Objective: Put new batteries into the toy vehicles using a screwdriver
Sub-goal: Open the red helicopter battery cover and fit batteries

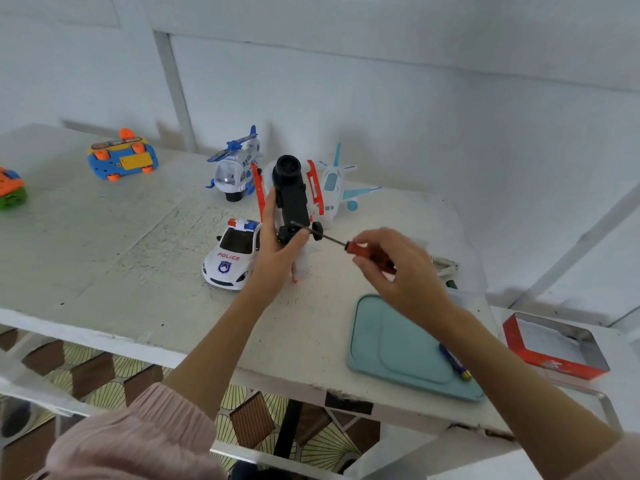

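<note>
My left hand [277,244] grips an upturned toy vehicle [290,195] with a black underside and red-and-white sides, held above the table with its belly toward me. My right hand [398,268] pinches the red handle of a screwdriver [360,249]. The dark shaft points left and its tip meets the black underside near the small wheels. A white police car [232,256] stands just left of my left hand. Behind are a blue-and-white helicopter [235,168] and a white plane [334,187]. A blue battery [455,362] lies on the teal tray [391,344].
An upturned blue-and-orange toy car [123,155] lies at the back left, another orange-and-green toy [12,188] at the left edge. A red open box [554,344] sits at the right. A small metal object [445,265] lies beyond my right hand. The white table's [104,254] front edge runs below the tray.
</note>
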The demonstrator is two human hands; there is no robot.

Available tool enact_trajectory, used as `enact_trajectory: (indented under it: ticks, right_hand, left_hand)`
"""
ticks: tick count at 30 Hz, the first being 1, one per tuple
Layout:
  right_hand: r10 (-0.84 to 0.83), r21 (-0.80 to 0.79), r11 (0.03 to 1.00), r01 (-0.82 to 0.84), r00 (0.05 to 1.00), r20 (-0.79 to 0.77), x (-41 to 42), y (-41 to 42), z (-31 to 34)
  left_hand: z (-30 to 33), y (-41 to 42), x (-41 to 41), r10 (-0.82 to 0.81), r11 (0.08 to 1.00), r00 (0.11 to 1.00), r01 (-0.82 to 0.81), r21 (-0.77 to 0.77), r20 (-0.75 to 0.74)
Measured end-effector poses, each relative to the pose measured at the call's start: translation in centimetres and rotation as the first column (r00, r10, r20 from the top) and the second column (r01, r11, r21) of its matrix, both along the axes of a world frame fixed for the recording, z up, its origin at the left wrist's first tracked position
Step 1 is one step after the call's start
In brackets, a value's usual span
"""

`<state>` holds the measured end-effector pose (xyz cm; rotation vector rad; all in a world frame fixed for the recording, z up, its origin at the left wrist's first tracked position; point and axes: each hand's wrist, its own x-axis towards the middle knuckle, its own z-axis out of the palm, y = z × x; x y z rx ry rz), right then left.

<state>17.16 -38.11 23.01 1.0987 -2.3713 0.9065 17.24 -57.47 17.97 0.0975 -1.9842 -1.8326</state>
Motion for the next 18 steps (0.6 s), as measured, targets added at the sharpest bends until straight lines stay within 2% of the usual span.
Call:
enact_trajectory:
  ticks: [4,12,18]
  right_hand:
    - [-0.014,-0.055,0.998,0.007,0.992,-0.126,-1.2,0.2,1.3]
    - [0.076,0.043,0.996,-0.072,0.992,-0.102,-1.4,-0.7,2.4]
    - [0.081,0.054,0.996,-0.075,0.99,-0.113,-1.3,-1.1,3.0]
  left_hand:
    - [0.0,0.2,0.3,0.009,1.0,1.0,-0.009,0.001,-0.013]
    - [0.3,0.1,0.8,0.029,0.999,0.999,-0.028,-0.027,0.03]
    - [0.2,0.3,0.8,-0.032,0.999,0.999,0.031,-0.04,-0.024]
